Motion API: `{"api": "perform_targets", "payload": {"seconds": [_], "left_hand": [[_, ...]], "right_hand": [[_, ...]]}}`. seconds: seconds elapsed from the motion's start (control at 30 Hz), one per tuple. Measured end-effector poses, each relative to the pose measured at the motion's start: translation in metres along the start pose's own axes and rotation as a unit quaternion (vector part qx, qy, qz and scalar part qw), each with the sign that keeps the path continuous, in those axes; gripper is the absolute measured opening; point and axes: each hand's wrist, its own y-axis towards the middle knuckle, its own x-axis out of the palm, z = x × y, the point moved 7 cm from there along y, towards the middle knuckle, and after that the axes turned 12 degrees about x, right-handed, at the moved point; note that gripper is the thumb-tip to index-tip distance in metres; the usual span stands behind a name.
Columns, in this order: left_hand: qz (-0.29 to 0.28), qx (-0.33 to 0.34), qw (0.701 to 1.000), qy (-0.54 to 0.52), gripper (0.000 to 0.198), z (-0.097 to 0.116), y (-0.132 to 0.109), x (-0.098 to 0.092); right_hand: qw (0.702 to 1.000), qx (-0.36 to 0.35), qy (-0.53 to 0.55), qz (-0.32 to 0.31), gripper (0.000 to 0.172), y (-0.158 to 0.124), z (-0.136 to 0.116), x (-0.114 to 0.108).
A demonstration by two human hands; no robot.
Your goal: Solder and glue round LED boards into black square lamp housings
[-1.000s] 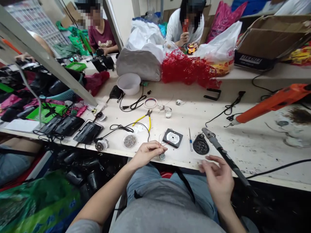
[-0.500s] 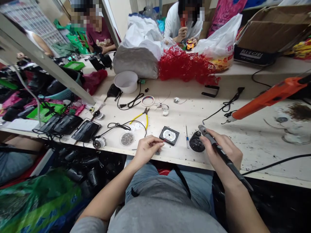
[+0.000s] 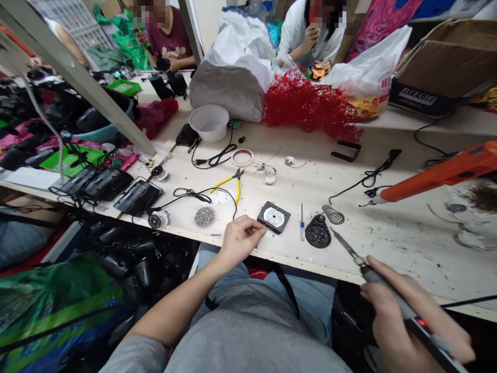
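My right hand (image 3: pixel 415 316) is wrapped round a soldering iron (image 3: pixel 392 290), its metal tip pointing up and left over the table's front edge, and a red light glows on its handle. Left of the tip stands a black iron holder (image 3: pixel 318 232) with a coiled spring (image 3: pixel 333 214). My left hand (image 3: pixel 244 235) is closed in a pinch on a thin red wire (image 3: pixel 267 224) at the near left corner of a black square case (image 3: pixel 274 217) with a silvery round plate inside. A blue-handled screwdriver (image 3: pixel 302 223) lies between case and holder.
Yellow-handled pliers (image 3: pixel 238 189), a dish of small screws (image 3: pixel 204 216) and a tape roll (image 3: pixel 242 157) lie beyond my left hand. An orange electric screwdriver (image 3: pixel 438 173) reaches in from the right. Black housings (image 3: pixel 137 196) are at left. Two co-workers sit opposite; another person is partly visible at far left.
The soldering iron has come away from the holder's spring, my right hand drawing it toward me and to the right. My left hand stays pinched at the case. The view has shifted slightly.
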Motion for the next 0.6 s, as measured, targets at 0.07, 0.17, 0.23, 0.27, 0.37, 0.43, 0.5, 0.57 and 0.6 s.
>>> {"api": "perform_targets", "payload": {"seconds": [0.07, 0.17, 0.23, 0.27, 0.37, 0.43, 0.5, 0.57, 0.6], "left_hand": [[0.019, -0.017, 0.999, -0.027, 0.008, -0.005, -0.003, 0.005], [0.045, -0.050, 0.994, -0.090, 0.013, -0.011, -0.007, 0.013], [0.051, -0.075, 0.988, -0.125, 0.017, -0.014, -0.010, 0.017], [0.050, -0.088, 0.985, -0.139, 0.019, -0.015, -0.011, 0.018], [0.043, -0.110, 0.979, -0.167, 0.023, -0.017, -0.013, 0.019], [0.037, -0.109, 0.979, -0.170, 0.023, -0.017, -0.013, 0.018], [0.029, -0.100, 0.981, -0.164, 0.022, -0.016, -0.013, 0.018], [0.018, -0.082, 0.985, -0.152, 0.020, -0.015, -0.012, 0.018], [0.012, -0.069, 0.987, -0.142, 0.018, -0.014, -0.012, 0.018]], "right_hand": [[0.999, 0.014, 0.020, -0.043, 0.038, -0.010, 0.007, 0.021], [0.994, -0.012, 0.050, -0.094, 0.038, -0.019, 0.014, 0.066], [0.992, -0.026, 0.071, -0.103, 0.037, -0.019, 0.017, 0.092], [0.991, -0.017, 0.078, -0.105, 0.034, -0.018, 0.020, 0.103], [0.989, 0.024, 0.095, -0.106, 0.024, -0.012, 0.025, 0.127], [0.988, 0.041, 0.111, -0.100, 0.023, -0.009, 0.025, 0.134], [0.987, 0.053, 0.118, -0.097, 0.024, -0.008, 0.025, 0.139], [0.987, 0.056, 0.116, -0.095, 0.022, -0.007, 0.024, 0.141], [0.987, 0.056, 0.113, -0.096, 0.021, -0.006, 0.024, 0.141]]}}
